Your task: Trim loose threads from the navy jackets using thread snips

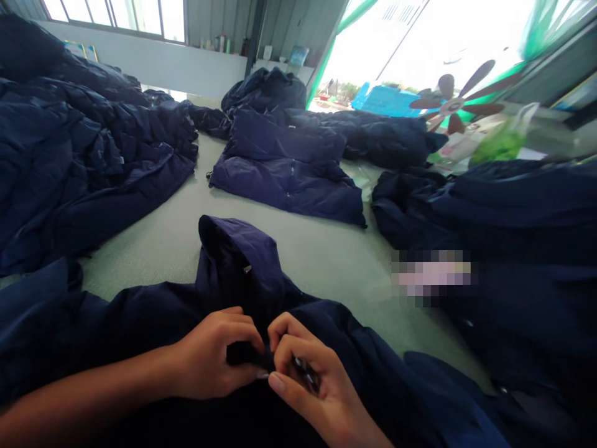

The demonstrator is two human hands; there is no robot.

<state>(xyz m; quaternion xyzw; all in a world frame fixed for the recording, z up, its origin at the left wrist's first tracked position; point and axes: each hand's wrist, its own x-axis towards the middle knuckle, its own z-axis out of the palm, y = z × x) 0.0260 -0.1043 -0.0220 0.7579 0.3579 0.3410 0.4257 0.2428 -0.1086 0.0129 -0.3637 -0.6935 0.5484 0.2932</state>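
Note:
A navy hooded jacket (153,311) lies spread in front of me, its hood (252,249) pointing away across the table. My left hand (219,354) is closed, thumb and fingertips pinching a fold of the jacket's dark cloth near the front below the hood. Close against it, my right hand (312,373) is curled, its thumb and forefinger at the same fold. Tucked in the right palm is a small shiny metal tool (305,373), like thread snips, mostly hidden by the fingers. The exact bit of cloth between the fingertips is too dark to make out.
Heaped navy jackets (69,155) fill the left side of the pale table (153,230). A jacket (289,168) lies flat ahead, more navy garments (504,211) at right. Behind are a fan (452,102) and a green plastic bag (501,140). A blurred patch covers one spot at right.

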